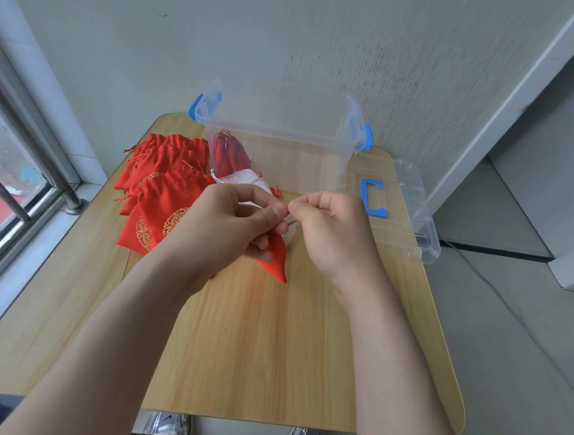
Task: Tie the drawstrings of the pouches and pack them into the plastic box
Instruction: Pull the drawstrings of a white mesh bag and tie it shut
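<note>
Above the middle of the worktop [234, 350], left hand [223, 222] fingers clamp a red pouch [277, 256] while right hand [332, 234] fingers pinch its drawstring [292, 222].

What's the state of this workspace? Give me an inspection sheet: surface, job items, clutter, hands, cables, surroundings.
Surface: wooden table, its near half bare.
Job's things: clear plastic box at the far edge, open, with a packed pouch inside; pouch pile, red, left of the box; white pouch in front of it; lid lying at the right.
Clutter: nothing seen.
Hands: left hand holds the held pouch; right hand fingers pinch its drawstring.
Cables: a thin line, possibly a cord, on the floor at right.
Surroundings: barred window at left, wall behind, shoes below the table.
</note>
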Motion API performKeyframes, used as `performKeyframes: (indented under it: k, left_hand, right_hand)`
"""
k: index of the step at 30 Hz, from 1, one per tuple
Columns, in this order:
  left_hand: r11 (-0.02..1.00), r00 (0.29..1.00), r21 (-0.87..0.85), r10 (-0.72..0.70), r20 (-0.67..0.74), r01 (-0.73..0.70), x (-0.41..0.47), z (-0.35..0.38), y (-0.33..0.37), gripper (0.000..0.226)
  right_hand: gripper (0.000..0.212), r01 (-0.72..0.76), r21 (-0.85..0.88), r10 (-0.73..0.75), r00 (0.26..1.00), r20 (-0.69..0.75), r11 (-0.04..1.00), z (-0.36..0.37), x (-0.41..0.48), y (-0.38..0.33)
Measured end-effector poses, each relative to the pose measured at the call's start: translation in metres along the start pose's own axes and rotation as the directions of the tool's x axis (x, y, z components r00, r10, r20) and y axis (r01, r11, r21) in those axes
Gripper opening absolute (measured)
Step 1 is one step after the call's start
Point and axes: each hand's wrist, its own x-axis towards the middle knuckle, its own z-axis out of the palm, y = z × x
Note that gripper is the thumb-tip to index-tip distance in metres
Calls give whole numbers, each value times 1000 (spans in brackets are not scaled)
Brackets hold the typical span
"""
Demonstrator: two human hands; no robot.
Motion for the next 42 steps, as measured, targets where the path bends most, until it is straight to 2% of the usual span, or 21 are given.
performKeyframes:
  k: [4, 9, 12, 14, 16, 20, 22, 25, 27, 30, 35, 42]
  left_hand:
    - [1000, 1000, 25, -16, 11, 16, -2, 0, 2, 11]
    - [988, 994, 149, -28, -107, 44, 2, -1, -2, 17]
    - [958, 998, 286, 32, -56, -14, -1, -3, -2, 17]
    - [889, 994, 447, 106, 14, -101, -3, -4, -2, 17]
    - [836, 987, 525, 142, 70, -157, -4, -4, -3, 17]
    - [846, 980, 497, 142, 138, -193, -6, -2, -1, 18]
    - [866, 984, 467, 148, 101, -178, -5, -5, 0, 21]
    - [930, 996, 359, 87, -4, -80, -2, -9, -2, 21]
    - [958, 998, 285, 45, -50, -28, 0, -11, -4, 21]
    - [970, 998, 241, 28, -52, -14, 2, -14, -6, 21]
    - [980, 1000, 198, -3, -28, 9, 0, -14, -6, 16]
    - [984, 995, 156, -77, -66, 87, 2, -17, -11, 14]
  right_hand:
    - [22, 3, -49, -3, 1000, -13, 999, -1, 2, 3]
    - [34, 78, -83, -76, 997, 31, 994, -6, -1, -7]
    - [34, 115, 5, -115, 987, 113, 993, -7, -6, -11]
    - [33, 113, 47, -118, 982, 146, 993, -8, -6, -9]
    - [33, 118, 63, -127, 979, 158, 991, -8, -5, -7]
    - [33, 162, 20, -163, 977, 138, 987, -4, 0, 0]
    - [29, 184, 70, -192, 973, 130, 980, -4, 0, 2]
    - [38, 176, 151, -189, 979, 79, 973, -7, -1, 4]
    - [34, 237, 31, -238, 971, 26, 971, -7, 1, 7]
    - [23, 328, -133, -322, 945, 65, 935, -1, 4, 13]
    - [18, 388, -162, -385, 922, 50, 907, 2, 5, 15]
    - [21, 501, -358, -499, 860, 106, 788, 11, 1, 15]
